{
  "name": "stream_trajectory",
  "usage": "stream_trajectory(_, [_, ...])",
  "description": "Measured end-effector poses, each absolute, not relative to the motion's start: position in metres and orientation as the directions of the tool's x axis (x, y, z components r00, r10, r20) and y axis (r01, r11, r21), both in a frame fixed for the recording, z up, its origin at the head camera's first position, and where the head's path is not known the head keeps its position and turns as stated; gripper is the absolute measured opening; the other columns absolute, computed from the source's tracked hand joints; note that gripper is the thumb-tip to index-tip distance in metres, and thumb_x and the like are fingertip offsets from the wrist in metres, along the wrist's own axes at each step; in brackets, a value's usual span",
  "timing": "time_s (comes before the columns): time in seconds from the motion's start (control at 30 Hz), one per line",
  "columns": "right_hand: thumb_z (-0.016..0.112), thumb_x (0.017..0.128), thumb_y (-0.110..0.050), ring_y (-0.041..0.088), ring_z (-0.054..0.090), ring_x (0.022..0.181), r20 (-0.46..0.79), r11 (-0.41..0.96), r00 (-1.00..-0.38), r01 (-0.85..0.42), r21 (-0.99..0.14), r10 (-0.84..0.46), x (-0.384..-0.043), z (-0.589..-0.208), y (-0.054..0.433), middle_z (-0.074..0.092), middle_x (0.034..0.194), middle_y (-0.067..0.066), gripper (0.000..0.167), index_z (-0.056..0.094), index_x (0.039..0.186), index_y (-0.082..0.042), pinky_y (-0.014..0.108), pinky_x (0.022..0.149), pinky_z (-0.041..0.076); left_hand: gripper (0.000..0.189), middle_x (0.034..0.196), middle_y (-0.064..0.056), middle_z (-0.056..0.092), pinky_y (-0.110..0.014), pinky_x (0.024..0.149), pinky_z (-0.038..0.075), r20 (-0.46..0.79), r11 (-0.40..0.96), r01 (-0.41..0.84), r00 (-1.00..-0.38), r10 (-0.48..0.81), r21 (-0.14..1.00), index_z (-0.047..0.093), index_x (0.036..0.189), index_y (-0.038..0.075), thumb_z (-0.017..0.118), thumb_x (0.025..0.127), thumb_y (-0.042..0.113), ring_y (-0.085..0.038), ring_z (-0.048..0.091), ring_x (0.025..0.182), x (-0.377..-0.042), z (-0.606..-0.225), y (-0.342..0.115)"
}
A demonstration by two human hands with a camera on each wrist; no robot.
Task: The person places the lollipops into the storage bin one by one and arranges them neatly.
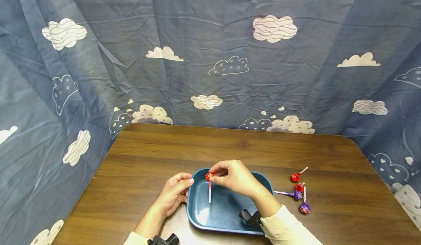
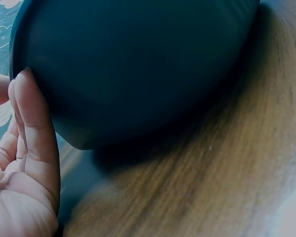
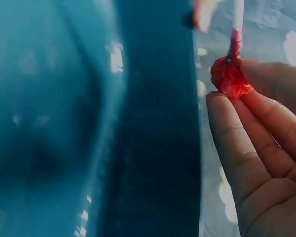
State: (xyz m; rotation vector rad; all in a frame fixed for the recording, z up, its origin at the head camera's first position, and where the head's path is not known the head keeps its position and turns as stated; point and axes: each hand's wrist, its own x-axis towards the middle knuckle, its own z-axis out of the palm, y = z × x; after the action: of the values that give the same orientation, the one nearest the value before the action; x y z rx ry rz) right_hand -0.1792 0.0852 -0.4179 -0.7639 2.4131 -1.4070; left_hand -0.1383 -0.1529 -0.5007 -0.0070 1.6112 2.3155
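My right hand pinches a red-wrapped lollipop by its candy head, over the left part of a blue tray. The white stick points down toward the tray floor in the head view. Up close in the right wrist view, thumb and fingertips press the red candy from both sides, near the tray's wall. My left hand grips the tray's left rim, thumb on top and fingers against the outer wall, which fills much of the left wrist view.
Right of the tray lie several lollipops: a red one at the back, another red one, and two purple ones, one with its stick toward the tray and one nearer the front. A cloud-print curtain hangs behind the wooden table.
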Motion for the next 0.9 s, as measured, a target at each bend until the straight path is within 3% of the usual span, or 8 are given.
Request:
stream_trajectory(0.33, [0.080,0.087,-0.012,0.018,0.075,0.087,-0.008,0.378,-0.814,-0.261,-0.888,-0.581,-0.179,-0.437,0.070,0.078,0.094,0.005,0.014,0.076,0.100,-0.008,0.018,0.073,0.058,0.013,0.073,0.009,0.059,-0.019,0.051,0.050,-0.188,-0.320,-0.269,-0.946,0.264,0.909,0.054,0.107,0.013,0.061,0.097,0.011,-0.003,0.054,0.059,-0.139,-0.500,-0.153])
stream_trajectory(0.5, [0.079,0.087,-0.010,0.014,0.074,0.085,-0.029,0.399,-0.815,-0.253,-0.881,-0.579,-0.181,-0.440,0.065,0.078,0.093,0.004,0.013,0.076,0.099,-0.008,0.017,0.072,0.057,0.014,0.075,0.008,0.060,-0.020,0.051,0.051,-0.186,-0.325,-0.270,-0.945,0.268,0.906,0.054,0.108,0.013,0.061,0.096,0.011,-0.004,0.055,0.059,-0.140,-0.500,-0.155])
stream_trajectory(0.9, [0.083,0.083,-0.014,0.006,0.065,0.069,0.021,0.546,-0.814,-0.409,-0.731,-0.581,-0.181,-0.442,0.054,0.074,0.079,-0.007,0.008,0.077,0.089,-0.015,0.020,0.058,0.052,0.014,0.074,0.008,0.059,-0.019,0.051,0.050,-0.187,-0.330,-0.269,-0.947,0.261,0.905,0.054,0.107,0.012,0.062,0.096,0.011,-0.004,0.053,0.059,-0.140,-0.499,-0.154])
